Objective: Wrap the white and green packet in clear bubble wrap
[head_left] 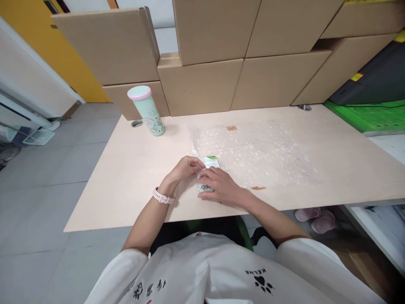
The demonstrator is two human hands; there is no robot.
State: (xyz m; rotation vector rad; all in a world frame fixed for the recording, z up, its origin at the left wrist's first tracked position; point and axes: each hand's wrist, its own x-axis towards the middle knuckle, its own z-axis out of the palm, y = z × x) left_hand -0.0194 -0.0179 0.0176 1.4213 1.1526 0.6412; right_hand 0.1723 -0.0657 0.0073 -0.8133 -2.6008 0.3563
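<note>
Judged step: handling small packet [211, 161] near middle of front edge of desk [126, 177], beside bubble wrap [253, 154]. Gripping packet in half-curled right hand [202, 184]; bunching fingertips of left hand [189, 167] at left side, hold unclear. Next, likely: keep packet steady.

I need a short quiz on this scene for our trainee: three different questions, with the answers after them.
1. Which wrist wears the pale pink band?
2. True or false: in the picture, the tumbler stands left of the clear plastic sheet.
3. The left hand and right hand are both at: A) a cardboard box; B) a small packet; C) a slipper.
Key: 1. the left; 2. true; 3. B.
</note>
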